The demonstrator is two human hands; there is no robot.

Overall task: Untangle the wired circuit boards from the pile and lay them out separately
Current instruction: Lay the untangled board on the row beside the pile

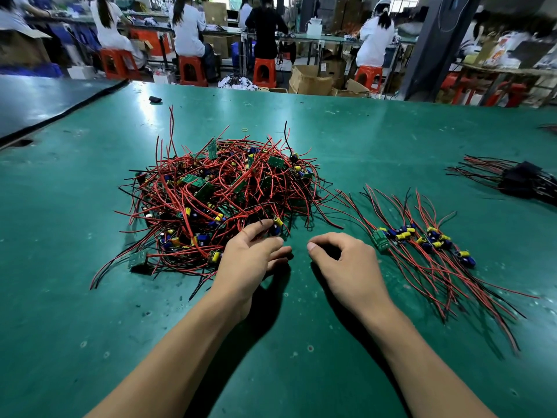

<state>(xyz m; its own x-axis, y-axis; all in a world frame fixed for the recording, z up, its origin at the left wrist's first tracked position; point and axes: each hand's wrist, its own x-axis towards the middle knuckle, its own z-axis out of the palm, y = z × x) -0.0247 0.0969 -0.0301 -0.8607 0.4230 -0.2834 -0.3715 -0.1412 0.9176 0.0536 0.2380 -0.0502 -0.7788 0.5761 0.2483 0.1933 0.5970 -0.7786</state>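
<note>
A tangled pile (217,194) of small green circuit boards with red and black wires and yellow and blue capacitors lies on the green table (361,140), left of centre. To its right, several boards (419,239) lie side by side in a row with their wires trailing toward me. My left hand (250,260) rests at the pile's near right edge, fingers spread, its fingertips touching a board with a yellow capacitor (277,223). My right hand (346,263) hovers just right of it, fingers curled loosely, holding nothing.
A dark bundle of black parts with red and black wires (518,179) lies at the far right. A small black object (155,99) and a yellow rubber band (244,129) sit behind the pile. People work at benches beyond the table's far edge.
</note>
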